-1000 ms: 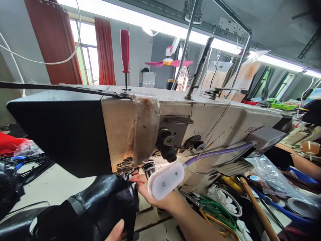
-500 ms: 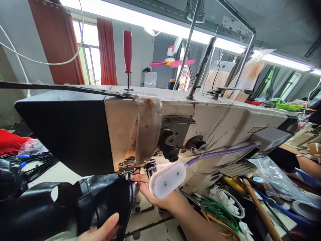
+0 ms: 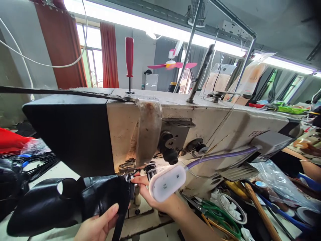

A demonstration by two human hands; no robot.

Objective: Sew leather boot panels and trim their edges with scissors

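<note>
A glossy black leather shoe upper [image 3: 50, 201] lies under the head of an industrial sewing machine [image 3: 120, 130], its right edge at the needle area. My left hand [image 3: 100, 222] grips its near edge, thumb on top and the other fingers partly hidden beneath. A dark strip [image 3: 122, 214] hangs down beside that hand. My right hand [image 3: 146, 190] pinches the upper's right edge close to the presser foot. Part of this hand is covered by a white clip lamp [image 3: 168, 184]. The needle itself is hard to make out.
Green-handled scissors [image 3: 218, 211], a wooden-handled tool [image 3: 260, 211] and a tape roll [image 3: 235, 209] crowd the right side. A red screwdriver [image 3: 129, 60] stands upright on the machine. More black pieces [image 3: 10, 184] lie at left. Another person's arm [image 3: 308, 169] shows at far right.
The shoe upper has turned and moved at the needle, so its rounded end now shows at lower left. My left hand has shifted slightly with it. My right hand stays at the presser foot.
</note>
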